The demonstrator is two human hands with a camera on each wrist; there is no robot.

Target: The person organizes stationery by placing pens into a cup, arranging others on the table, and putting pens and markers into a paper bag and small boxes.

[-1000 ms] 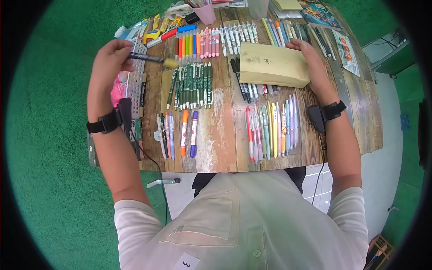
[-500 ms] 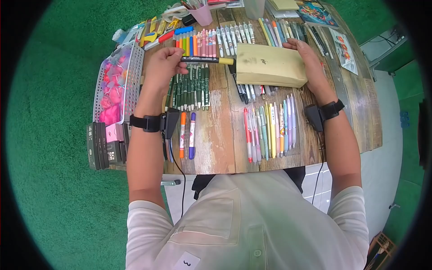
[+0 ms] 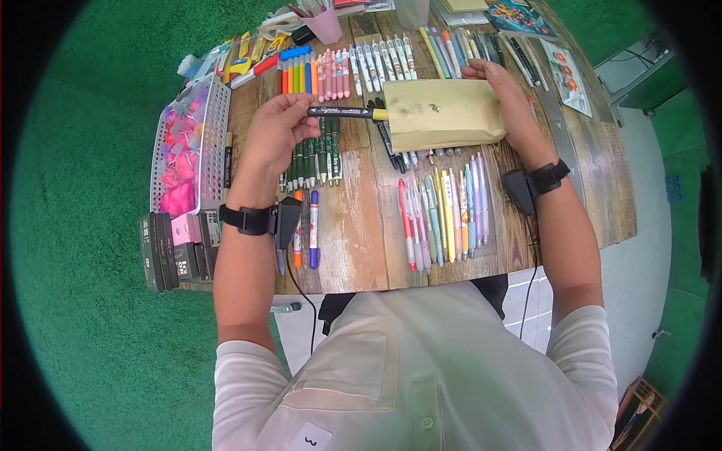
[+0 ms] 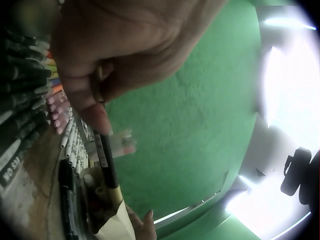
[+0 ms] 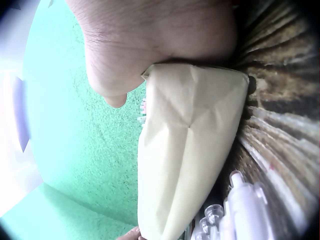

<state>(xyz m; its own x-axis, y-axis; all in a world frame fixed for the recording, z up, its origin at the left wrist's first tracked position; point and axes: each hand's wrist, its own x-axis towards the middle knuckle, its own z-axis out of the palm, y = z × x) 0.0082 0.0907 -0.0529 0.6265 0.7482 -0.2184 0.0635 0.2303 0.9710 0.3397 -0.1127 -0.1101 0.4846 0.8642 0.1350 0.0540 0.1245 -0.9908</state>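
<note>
1. White basket (image 3: 213, 146) of pink items: left of the left fingers. Stacked boxes (image 3: 156, 252): nearer the body.
2. Left hand (image 3: 277, 134): fingers narrow, pinching a black marker (image 3: 342, 113) between thumb and fingertips.
3. Marker, held: lies crosswise, right of those fingertips, yellow end at the bag's open mouth.
4. Green pens (image 3: 314, 161), a row: below and right of the left fingertips. Coloured markers (image 3: 297, 75): above them. Orange marker (image 3: 298, 237) and purple marker (image 3: 313, 233): nearer the body.
5. Paper bag (image 3: 445, 113): between both hands' fingers, on its side; pens (image 4: 100, 192) inside, seen from the left wrist.
6. Pastel pens (image 3: 449, 218), a row: below the bag, nearer the body than the right fingers.
7. Right hand (image 3: 517, 109): against the bag's right end; visible fingers extended, lower ones hidden.
</note>
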